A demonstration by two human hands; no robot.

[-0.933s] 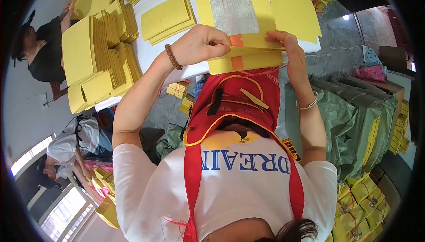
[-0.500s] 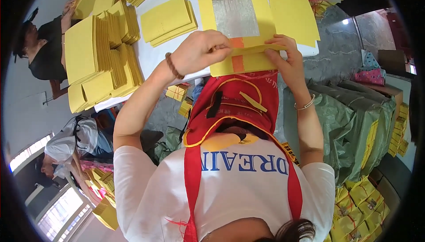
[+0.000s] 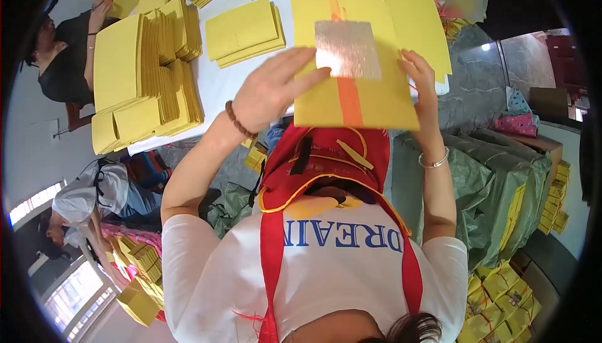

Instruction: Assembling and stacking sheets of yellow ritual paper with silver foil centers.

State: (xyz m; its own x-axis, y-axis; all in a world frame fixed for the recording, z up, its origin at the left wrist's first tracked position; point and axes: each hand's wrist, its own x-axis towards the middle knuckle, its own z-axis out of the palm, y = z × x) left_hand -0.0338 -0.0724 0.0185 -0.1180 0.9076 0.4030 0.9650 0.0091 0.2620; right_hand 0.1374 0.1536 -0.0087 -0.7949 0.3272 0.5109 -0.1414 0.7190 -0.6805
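Note:
A yellow paper sheet (image 3: 320, 108) lies in front of me at the table's near edge, with an orange stripe down its middle. On it is a shiny silver foil square (image 3: 354, 54) that catches the light. My left hand (image 3: 269, 89) reaches over the sheet's left side, fingers stretched out, their tips at the foil's left edge. At the sheet's right edge is my right hand (image 3: 423, 89), its fingers bent over the border and the thumb hidden by the paper. More yellow sheets (image 3: 420, 26), one with a grey patch, lie just beyond on the right.
A small stack of folded yellow paper (image 3: 244, 32) lies on the white-covered table (image 3: 216, 98). Taller yellow stacks (image 3: 119, 61) fill its left end, where a person in black (image 3: 66, 61) works. Green-wrapped bundles (image 3: 476, 186) stand at my right. Another person bends at the lower left.
The sheet's near part, folded up between my fingers before, now lies flat toward me. My left hand has opened from a pinch, and the foil sits slightly nearer and further right.

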